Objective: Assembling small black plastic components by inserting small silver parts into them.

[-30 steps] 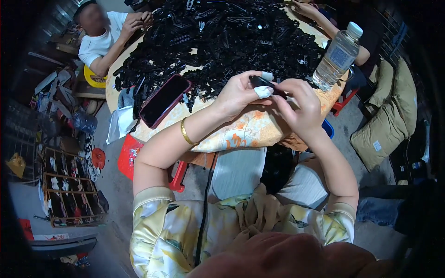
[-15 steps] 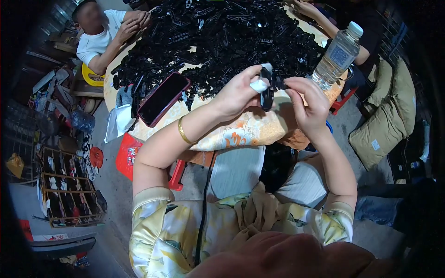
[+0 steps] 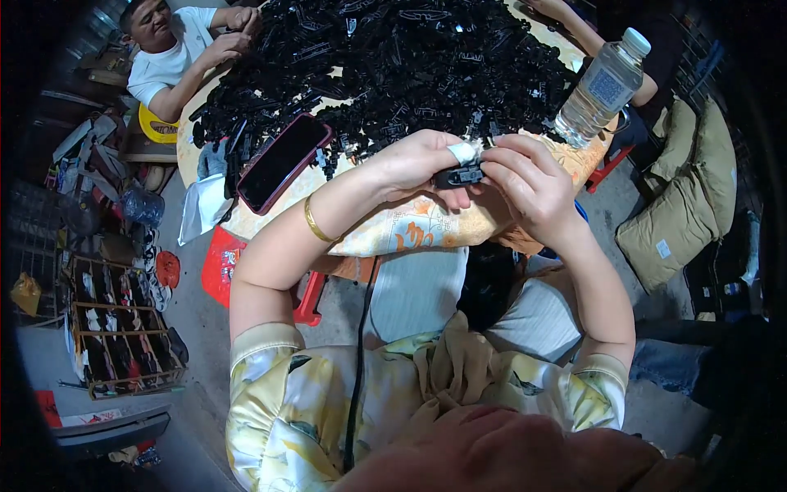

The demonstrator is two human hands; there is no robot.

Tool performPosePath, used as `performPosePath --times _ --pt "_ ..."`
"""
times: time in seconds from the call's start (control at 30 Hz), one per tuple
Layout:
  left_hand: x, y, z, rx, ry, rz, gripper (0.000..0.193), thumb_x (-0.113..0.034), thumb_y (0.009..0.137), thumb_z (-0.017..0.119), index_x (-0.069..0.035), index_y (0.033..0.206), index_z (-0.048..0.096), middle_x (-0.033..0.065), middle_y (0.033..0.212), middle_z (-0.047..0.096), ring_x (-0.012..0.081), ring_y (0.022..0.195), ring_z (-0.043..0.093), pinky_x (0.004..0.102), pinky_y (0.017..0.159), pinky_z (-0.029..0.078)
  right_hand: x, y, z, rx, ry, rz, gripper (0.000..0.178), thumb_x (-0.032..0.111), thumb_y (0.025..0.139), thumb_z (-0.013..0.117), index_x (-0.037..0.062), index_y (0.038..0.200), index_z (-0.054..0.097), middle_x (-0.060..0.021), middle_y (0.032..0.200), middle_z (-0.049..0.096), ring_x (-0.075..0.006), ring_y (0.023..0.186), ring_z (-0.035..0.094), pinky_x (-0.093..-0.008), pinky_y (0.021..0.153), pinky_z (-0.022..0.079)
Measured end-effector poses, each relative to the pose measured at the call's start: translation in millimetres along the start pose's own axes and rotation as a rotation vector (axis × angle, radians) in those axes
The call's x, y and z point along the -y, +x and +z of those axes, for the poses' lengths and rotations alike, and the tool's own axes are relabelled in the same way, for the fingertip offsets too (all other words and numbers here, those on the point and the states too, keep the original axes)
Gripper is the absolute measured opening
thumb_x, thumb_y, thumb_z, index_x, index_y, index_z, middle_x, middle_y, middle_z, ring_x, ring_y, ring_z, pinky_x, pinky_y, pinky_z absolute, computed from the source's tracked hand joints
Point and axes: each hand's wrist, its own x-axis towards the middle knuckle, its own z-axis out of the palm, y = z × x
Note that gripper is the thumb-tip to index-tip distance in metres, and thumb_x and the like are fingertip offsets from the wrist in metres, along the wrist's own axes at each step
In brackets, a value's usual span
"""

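Over the near edge of the table, my left hand (image 3: 410, 168) grips a small, dark, elongated black plastic part (image 3: 459, 177). White wrapping (image 3: 464, 152) shows around one of its fingers. My right hand (image 3: 533, 187) is closed at the part's right end, thumb and fingertips pinched against it; any smaller piece between them is hidden. Beyond both hands spreads a large pile of black plastic pieces (image 3: 393, 74), heaped over the round table.
A phone (image 3: 284, 164) lies on the patterned tablecloth (image 3: 369, 225), left of my hands. On the right stands a clear water bottle (image 3: 602, 90). Another person (image 3: 176, 53) sits at the far left; a second person's arm (image 3: 578, 29) reaches in at the far right. Khaki sacks (image 3: 676, 197) rest on the floor.
The black part has turned from upright to lying roughly level and come slightly nearer me. My right hand has moved left, closer to my left hand. The seated person's head has lifted.
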Motion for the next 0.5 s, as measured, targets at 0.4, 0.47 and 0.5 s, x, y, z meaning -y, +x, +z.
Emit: performPosePath --times 0.4,0.47,0.5 --pt "0.1 -14.1 21.1 -0.200 0.875 0.370 0.029 -0.008 0.080 0.060 0.000 0.108 0.056 0.0075 0.083 0.065 0.0078 0.074 0.057 0.0250 0.064 0.046 1.2 -18.6 5.7 0.189 0.602 0.755 0.032 0.008 0.075 0.071 -0.0038 0.103 0.059 -0.0045 0.082 0.065 -0.0077 0.072 0.059 -0.0218 0.062 0.048" --pt "1.4 -16.8 24.1 -0.224 0.994 0.389 0.028 -0.011 0.080 0.061 0.000 0.106 0.056 0.0093 0.082 0.065 0.0103 0.072 0.058 0.0273 0.063 0.047 3.4 -17.0 2.8 0.204 0.612 0.810 0.030 0.012 0.074 0.072 -0.0029 0.098 0.062 -0.0076 0.078 0.066 -0.0096 0.068 0.061 -0.0233 0.059 0.049" --pt "2.7 -17.0 24.2 -0.235 1.051 0.404 0.027 -0.011 0.080 0.061 0.000 0.104 0.057 0.0098 0.082 0.065 0.0112 0.072 0.058 0.0279 0.063 0.047 4.6 -16.8 1.7 0.221 0.615 0.876 0.029 0.017 0.073 0.073 -0.0021 0.093 0.064 -0.0108 0.075 0.067 -0.0114 0.065 0.063 -0.0247 0.057 0.049"
